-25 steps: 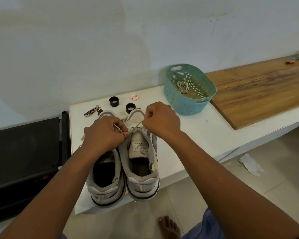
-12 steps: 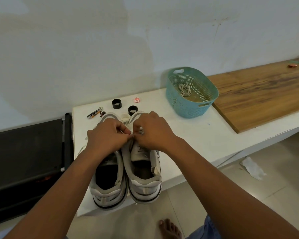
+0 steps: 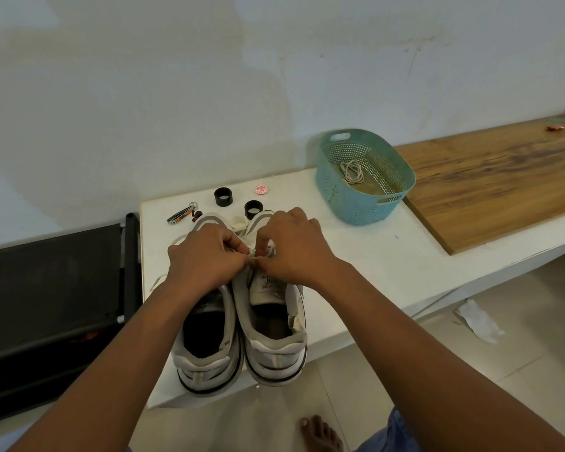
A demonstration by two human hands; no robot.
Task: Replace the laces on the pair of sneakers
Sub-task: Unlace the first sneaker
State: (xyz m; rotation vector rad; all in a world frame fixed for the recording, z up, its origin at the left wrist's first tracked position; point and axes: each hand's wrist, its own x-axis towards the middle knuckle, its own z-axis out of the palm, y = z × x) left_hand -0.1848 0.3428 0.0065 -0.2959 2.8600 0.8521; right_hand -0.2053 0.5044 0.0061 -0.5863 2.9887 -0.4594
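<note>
Two grey-and-white sneakers stand side by side on the white table [image 3: 356, 272], heels toward me: the left sneaker [image 3: 206, 350] and the right sneaker [image 3: 274, 337]. My left hand [image 3: 203, 259] and my right hand [image 3: 294, 246] meet over the right sneaker's tongue, each pinching its pale lace [image 3: 252, 254] between thumb and fingers. The hands hide most of the lacing. A lace end [image 3: 159, 282] trails off the left sneaker's left side. A coiled lace [image 3: 351, 171] lies in the teal basket [image 3: 336, 190].
Behind the sneakers lie two black rings [image 3: 224, 197], a small red-and-white disc [image 3: 261, 189] and a keyring tool [image 3: 181, 215]. A wooden board [image 3: 490, 181] covers the table's right part. A black unit [image 3: 46, 288] stands at the left. My bare foot [image 3: 320, 435] and a paper scrap [image 3: 478, 324] are on the floor.
A second ago my hands were apart, pulling the lace ends outward and up. They have come together over the right sneaker's tongue and now pinch the lace close together.
</note>
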